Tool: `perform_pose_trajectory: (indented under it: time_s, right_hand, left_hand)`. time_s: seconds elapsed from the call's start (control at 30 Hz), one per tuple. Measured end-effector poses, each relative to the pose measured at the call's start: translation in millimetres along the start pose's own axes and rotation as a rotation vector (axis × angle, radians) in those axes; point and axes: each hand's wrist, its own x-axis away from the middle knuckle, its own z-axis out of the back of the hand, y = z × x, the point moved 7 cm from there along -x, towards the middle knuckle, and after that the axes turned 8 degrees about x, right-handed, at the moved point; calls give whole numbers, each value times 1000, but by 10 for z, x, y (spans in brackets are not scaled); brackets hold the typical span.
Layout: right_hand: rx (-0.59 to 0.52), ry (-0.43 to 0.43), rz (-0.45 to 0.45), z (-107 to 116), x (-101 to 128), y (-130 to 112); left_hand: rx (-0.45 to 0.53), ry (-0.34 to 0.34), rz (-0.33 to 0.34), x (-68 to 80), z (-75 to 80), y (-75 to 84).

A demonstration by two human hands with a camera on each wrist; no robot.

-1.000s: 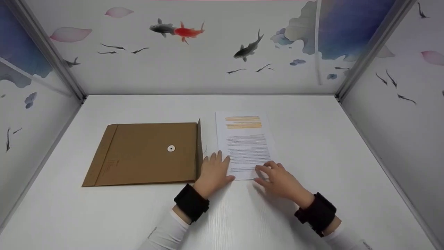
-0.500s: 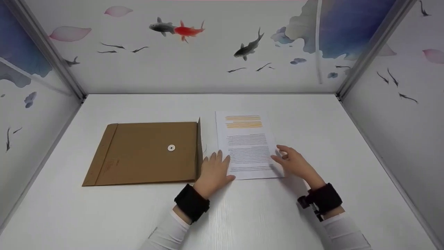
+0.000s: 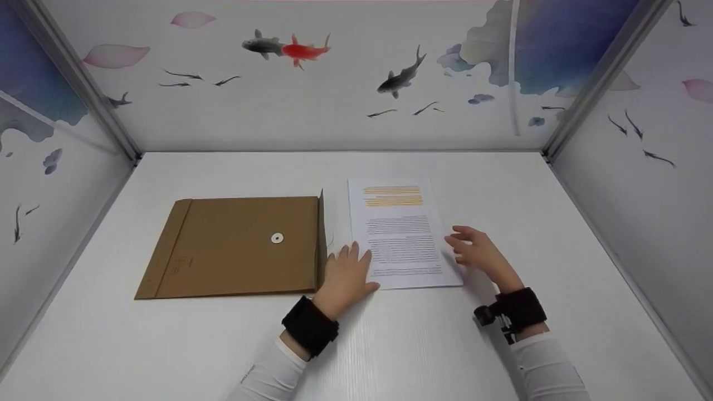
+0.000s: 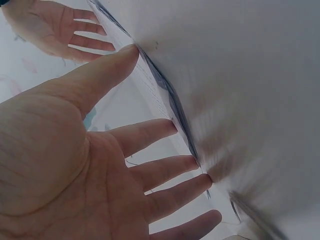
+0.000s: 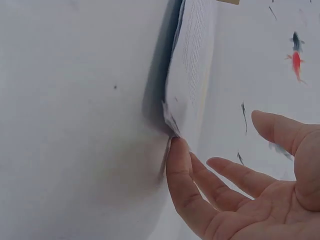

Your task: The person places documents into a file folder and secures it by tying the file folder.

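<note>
A thin stack of printed white sheets (image 3: 398,234) with orange lines at the top lies on the white table (image 3: 501,184). My left hand (image 3: 344,274) rests flat against the stack's left edge, fingers straight and spread; its fingertips (image 4: 172,126) meet the paper's edge. My right hand (image 3: 476,250) sits at the stack's right edge with relaxed fingers, and a fingertip (image 5: 176,150) touches the paper's edge (image 5: 187,75). A brown envelope (image 3: 239,245) with a white button clasp lies left of the stack, its flap standing up.
Walls painted with fish enclose the table at the back (image 3: 334,83), left (image 3: 50,184) and right (image 3: 640,167). Black wrist bands (image 3: 310,324) sit on both forearms.
My right hand moved from the stack's lower right corner up along its right edge. The stack shifted slightly. My left hand stayed put.
</note>
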Motion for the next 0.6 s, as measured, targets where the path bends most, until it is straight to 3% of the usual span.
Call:
perform_pose_trajectory:
  time_s: [0.23, 0.6]
  right_hand:
    - [-11, -10, -35, -35, -59, 40]
    - [-46, -28, 12, -80, -73, 7]
  left_hand:
    - [14, -11, 14, 7, -13, -2]
    - [21, -10, 14, 10, 3, -8]
